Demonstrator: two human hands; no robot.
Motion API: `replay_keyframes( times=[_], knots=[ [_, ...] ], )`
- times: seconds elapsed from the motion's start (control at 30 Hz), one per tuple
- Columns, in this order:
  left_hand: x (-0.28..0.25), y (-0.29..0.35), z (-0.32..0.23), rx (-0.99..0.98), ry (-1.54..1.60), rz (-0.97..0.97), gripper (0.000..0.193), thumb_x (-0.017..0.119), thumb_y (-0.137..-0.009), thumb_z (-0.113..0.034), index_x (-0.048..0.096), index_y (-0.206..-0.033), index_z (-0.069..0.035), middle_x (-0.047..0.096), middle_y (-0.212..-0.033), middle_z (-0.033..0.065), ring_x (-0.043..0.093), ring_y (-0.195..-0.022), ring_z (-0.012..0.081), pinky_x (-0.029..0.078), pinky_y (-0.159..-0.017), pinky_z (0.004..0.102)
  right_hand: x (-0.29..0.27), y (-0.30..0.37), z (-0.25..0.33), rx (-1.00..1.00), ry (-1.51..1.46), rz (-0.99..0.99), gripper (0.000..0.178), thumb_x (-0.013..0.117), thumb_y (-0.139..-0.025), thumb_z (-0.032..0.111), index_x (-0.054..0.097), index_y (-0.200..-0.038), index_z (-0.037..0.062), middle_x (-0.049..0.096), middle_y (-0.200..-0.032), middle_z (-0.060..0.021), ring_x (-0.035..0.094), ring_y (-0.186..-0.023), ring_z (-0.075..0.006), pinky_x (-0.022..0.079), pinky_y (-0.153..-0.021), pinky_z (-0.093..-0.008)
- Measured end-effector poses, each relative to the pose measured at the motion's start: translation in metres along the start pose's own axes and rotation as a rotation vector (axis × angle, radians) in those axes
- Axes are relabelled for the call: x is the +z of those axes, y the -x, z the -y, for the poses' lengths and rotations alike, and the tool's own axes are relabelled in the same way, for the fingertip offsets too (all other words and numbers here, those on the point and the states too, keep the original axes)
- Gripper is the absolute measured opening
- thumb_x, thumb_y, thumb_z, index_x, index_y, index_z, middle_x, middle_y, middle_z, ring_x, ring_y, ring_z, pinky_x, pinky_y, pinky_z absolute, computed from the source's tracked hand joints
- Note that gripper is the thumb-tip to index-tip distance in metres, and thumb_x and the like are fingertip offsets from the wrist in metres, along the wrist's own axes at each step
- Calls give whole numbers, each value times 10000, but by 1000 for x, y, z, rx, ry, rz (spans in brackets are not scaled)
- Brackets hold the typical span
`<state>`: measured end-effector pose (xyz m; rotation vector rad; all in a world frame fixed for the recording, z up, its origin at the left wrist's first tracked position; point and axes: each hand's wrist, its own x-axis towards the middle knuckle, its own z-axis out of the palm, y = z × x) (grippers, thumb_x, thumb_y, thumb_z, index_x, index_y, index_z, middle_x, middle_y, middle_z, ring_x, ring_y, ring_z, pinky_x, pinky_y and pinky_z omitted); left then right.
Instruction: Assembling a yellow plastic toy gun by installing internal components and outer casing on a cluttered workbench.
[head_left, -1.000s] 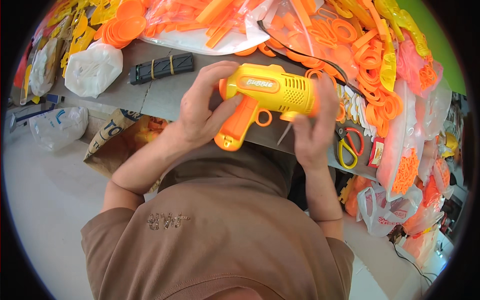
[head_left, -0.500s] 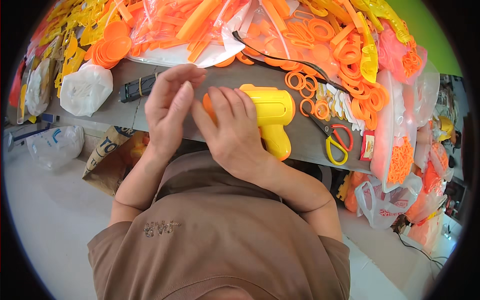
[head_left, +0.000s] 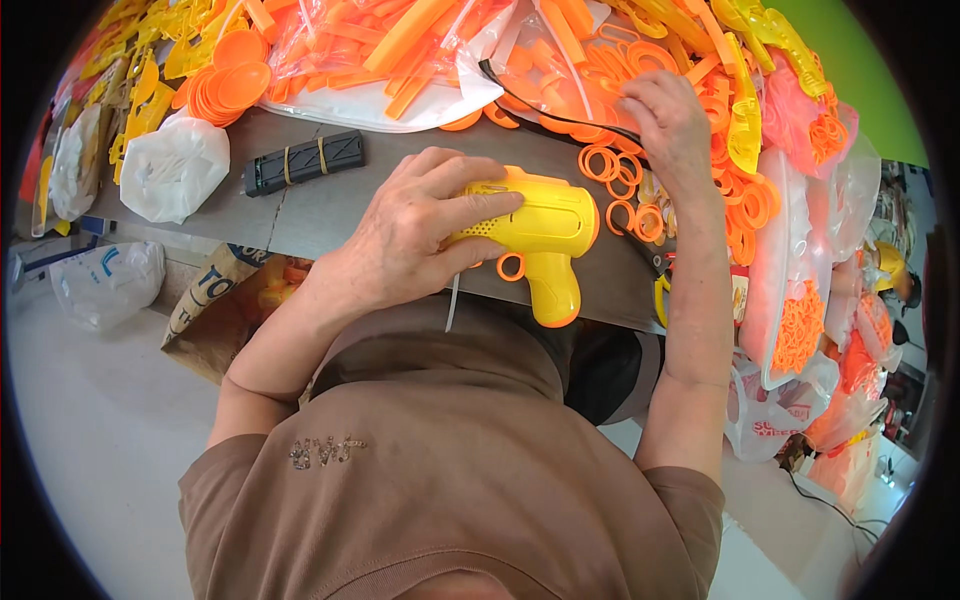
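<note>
Head camera looks down: at nine o'clock a white plastic bag [head_left: 172, 168] sits on the grey tabletop [head_left: 330, 205], and just right of it lies a black ribbed block [head_left: 303, 162] bound with bands. Centre frame, the left hand [head_left: 415, 238] presses on the yellow toy gun [head_left: 540, 240], fingers spread and clamped over its body, orange-tipped grip pointing to six o'clock at the tabletop's near edge. Up at one o'clock, the right hand [head_left: 667, 125] dips into the loose orange rings [head_left: 622, 190], fingers curled together; whether they pinch a ring, I cannot tell. Bagged orange parts [head_left: 795, 330] hang at three o'clock.
</note>
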<state>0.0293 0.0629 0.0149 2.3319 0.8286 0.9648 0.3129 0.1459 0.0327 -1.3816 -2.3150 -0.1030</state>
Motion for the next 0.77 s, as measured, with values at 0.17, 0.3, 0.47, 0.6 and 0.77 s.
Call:
replay_keyframes(
  times=[0.17, 0.3, 0.47, 0.6, 0.77],
  knots=[
    [2, -1, 2, 25, 21, -43, 444, 754, -644, -102, 637, -1072, -67, 583, -1104, 100, 538, -969, 285, 448, -849, 389, -14, 2, -3, 104, -172, -88, 150, 605, -842, 100, 652, -955, 13, 634, -907, -70, 593, -831, -181, 463, -773, -273],
    [4, 4, 7, 35, 29, -76, 469, 764, -618, -99, 628, -1062, -32, 597, -1076, 104, 553, -962, 286, 455, -846, 387, -38, 6, 27, 299, -375, -142, 154, 577, -876, 90, 639, -988, 4, 621, -840, -71, 569, -776, -127, 456, -730, -239],
    [8, 6, 10, 52, 34, -133, 475, 773, -602, -114, 634, -1049, -29, 616, -1042, 103, 569, -954, 288, 468, -830, 385, -51, 27, 94, 312, -698, 128, 139, 550, -886, 45, 627, -991, -2, 613, -820, -71, 557, -754, -101, 453, -687, -234],
    [9, 6, 11, 56, 42, -131, 474, 774, -597, -119, 640, -1043, -32, 619, -1043, 99, 569, -959, 288, 471, -831, 385, -33, 41, 111, 129, -573, 214, 113, 590, -827, -13, 619, -935, 3, 579, -810, -74, 572, -696, -167, 462, -635, -279],
    [9, 7, 11, 65, 38, -118, 488, 768, -608, -123, 650, -1079, -75, 623, -1051, 97, 571, -964, 291, 469, -839, 386, -30, 44, 123, 76, -296, 199, 99, 605, -802, -24, 615, -894, 10, 559, -843, -93, 600, -724, -249, 483, -634, -324]
  ],
)
